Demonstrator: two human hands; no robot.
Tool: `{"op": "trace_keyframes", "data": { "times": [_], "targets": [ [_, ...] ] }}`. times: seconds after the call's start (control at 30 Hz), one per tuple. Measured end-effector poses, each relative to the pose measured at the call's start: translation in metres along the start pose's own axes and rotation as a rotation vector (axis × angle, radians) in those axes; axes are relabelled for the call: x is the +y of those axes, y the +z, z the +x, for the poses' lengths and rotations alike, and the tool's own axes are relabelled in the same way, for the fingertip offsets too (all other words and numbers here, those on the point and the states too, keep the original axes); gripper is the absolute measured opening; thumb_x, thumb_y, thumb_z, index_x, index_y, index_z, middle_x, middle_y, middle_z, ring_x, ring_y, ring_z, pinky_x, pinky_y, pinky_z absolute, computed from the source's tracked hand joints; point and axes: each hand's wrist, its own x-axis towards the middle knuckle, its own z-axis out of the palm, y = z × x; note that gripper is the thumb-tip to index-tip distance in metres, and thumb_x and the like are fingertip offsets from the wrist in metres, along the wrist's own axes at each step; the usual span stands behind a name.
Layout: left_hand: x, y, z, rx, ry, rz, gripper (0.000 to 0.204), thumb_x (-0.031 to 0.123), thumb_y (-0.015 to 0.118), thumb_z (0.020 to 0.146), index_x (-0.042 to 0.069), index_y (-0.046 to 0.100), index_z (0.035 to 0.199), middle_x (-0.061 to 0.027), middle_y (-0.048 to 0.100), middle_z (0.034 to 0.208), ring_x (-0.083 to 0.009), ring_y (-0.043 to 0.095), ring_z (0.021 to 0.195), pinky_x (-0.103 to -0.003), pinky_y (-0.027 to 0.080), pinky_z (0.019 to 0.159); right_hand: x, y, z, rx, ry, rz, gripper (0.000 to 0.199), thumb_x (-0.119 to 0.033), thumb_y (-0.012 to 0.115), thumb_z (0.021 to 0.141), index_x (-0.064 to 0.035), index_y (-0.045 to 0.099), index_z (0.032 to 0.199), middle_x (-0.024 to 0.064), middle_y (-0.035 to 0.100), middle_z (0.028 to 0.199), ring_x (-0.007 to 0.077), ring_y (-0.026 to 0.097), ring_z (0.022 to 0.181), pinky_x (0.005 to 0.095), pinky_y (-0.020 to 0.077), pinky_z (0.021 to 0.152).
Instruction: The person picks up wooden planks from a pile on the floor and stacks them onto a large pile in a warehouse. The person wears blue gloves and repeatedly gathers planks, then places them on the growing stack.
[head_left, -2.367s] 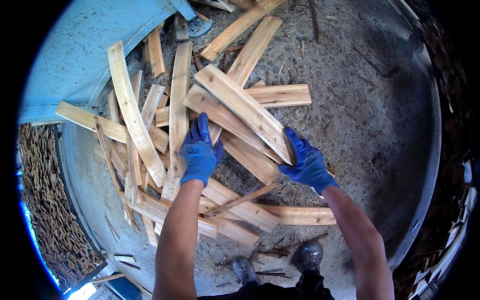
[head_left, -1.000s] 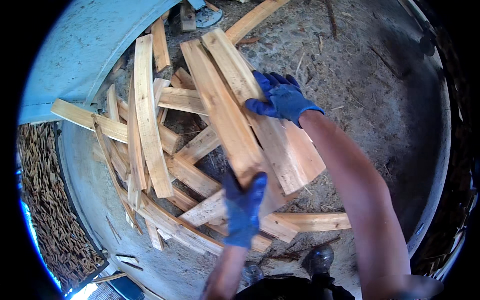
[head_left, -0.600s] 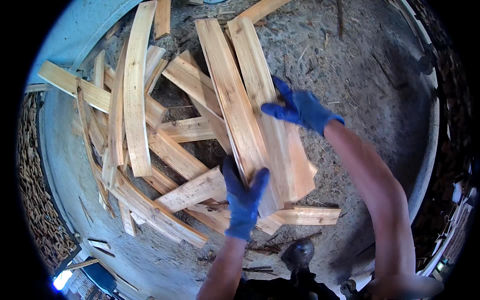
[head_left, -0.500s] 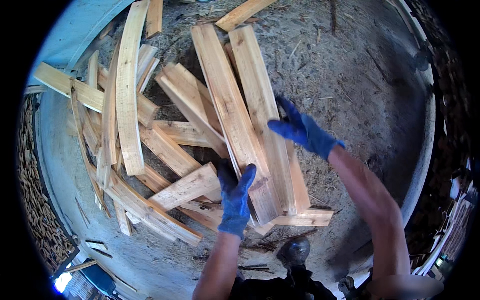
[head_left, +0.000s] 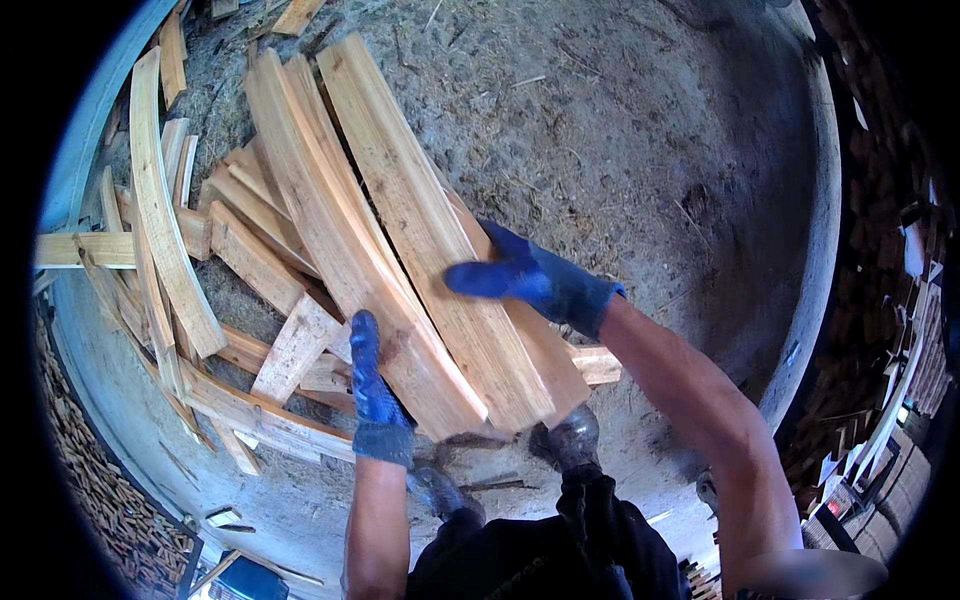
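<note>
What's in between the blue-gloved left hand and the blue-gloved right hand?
The head view shows long, flat, pale wooden boards side by side between the left hand and the right hand.

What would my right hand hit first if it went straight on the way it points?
Your right hand would probably meet the wooden plank that its thumb overlaps; whether they touch is hard to judge from this view.

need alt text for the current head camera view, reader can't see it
A person's blue-gloved left hand and right hand hold several long wooden boards between them, roughly side by side. Loose planks lie jumbled to the left on a debris-strewn floor.
</note>
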Motion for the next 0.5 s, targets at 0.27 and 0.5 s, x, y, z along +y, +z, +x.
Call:
{"op": "trace_keyframes", "data": {
  "times": [0.27,0.5],
  "targets": [
    [-0.114,-0.018,-0.084,-0.125,-0.170,0.016,0.072,0.035,0.069,0.079,0.008,0.034,0.136,-0.0077,0.047,0.120,-0.0214,0.048,0.111,-0.036,0.044,0.094,0.059,-0.027,-0.121,-0.059,0.094,-0.435,0.075,-0.041,0.073,0.078,-0.0014,0.042,0.134,0.0152,0.057,0.122,0.0238,0.054,0.111,0.0370,0.0428,0.094],
    [-0.175,-0.034,-0.092,-0.010,-0.419,0.088,0.059,0.024,0.068,0.083,0.001,0.040,0.129,-0.0090,0.053,0.113,-0.0163,0.053,0.099,-0.029,0.048,0.082,0.097,-0.049,-0.144,-0.039,-0.061,-1.409,0.086,-0.064,0.063,0.069,-0.0034,0.049,0.129,0.0218,0.049,0.127,0.0423,0.046,0.116,0.0505,0.0316,0.102]
  ]
}}
